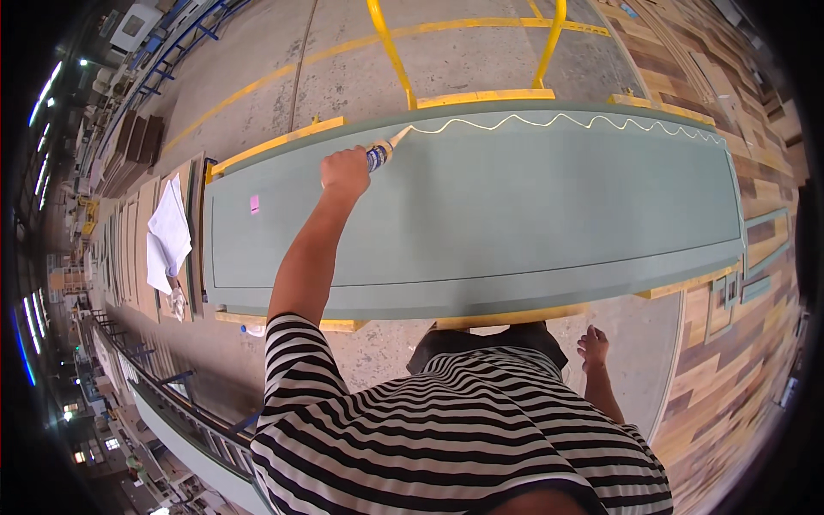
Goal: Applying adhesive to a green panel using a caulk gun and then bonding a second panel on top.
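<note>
My left hand [346, 173] is wrapped round a glue bottle [378, 155] with a pale tapered nozzle. The nozzle tip points away to the right and meets the end of a wavy cream bead of glue [515, 118]. That bead runs along the far edge of a long grey-green panel [549, 197] to its right end, then bends down the right side. A small pink sticky note [255, 204] is on the panel's left part. Beside my body, off the near edge, my right hand [592, 348] hangs with loosely bent fingers apart, holding nothing.
Yellow supports [506, 319] carry the panel, and a yellow tubular handle [390, 51] rises behind it. White paper sheets [169, 232] lie on boards to the left. Wood-patterned flooring [712, 369] spreads on the right, with small frames [764, 245] on it.
</note>
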`<action>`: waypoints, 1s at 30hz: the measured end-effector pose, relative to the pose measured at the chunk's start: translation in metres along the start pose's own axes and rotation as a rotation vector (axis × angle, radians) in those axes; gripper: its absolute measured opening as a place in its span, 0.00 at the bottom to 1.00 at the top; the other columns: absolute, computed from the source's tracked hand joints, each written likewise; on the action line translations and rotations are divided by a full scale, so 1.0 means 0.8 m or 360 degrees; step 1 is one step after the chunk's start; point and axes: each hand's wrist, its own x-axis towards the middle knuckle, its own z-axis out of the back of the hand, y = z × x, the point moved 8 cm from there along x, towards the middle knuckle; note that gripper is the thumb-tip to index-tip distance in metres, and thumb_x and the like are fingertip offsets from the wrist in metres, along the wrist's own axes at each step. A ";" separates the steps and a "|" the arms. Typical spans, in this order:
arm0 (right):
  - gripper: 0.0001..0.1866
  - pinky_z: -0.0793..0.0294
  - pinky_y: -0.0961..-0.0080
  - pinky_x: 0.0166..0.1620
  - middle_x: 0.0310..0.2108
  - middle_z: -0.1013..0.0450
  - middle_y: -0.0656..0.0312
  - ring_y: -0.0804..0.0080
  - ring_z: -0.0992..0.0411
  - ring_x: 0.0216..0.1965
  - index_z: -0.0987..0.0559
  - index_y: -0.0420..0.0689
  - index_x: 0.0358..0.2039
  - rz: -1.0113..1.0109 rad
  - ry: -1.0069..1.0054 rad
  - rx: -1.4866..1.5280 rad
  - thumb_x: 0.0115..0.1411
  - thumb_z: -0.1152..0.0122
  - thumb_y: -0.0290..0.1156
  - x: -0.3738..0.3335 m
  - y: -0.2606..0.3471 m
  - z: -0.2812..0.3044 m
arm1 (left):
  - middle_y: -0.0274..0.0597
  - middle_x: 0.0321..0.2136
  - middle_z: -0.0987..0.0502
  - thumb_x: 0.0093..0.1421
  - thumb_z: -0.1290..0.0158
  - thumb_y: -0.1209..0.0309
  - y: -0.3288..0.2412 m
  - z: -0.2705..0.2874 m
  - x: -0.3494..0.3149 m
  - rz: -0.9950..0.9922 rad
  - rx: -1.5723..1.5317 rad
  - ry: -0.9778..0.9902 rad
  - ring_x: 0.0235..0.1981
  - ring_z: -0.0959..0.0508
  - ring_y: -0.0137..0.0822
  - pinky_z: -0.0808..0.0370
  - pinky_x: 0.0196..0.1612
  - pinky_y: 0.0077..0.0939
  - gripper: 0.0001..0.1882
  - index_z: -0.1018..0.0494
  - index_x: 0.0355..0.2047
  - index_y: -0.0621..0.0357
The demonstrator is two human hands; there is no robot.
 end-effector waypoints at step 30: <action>0.18 0.33 0.78 0.25 0.26 0.31 0.66 0.75 0.31 0.25 0.28 0.46 0.48 -0.0119 0.0025 -0.0093 0.64 0.46 0.44 -0.106 -0.088 -0.089 | 0.42 0.37 0.19 0.53 0.47 0.71 0.141 -0.031 -0.013 0.0142 0.0026 0.0087 0.41 0.19 0.42 0.23 0.42 0.34 0.14 0.26 0.42 0.54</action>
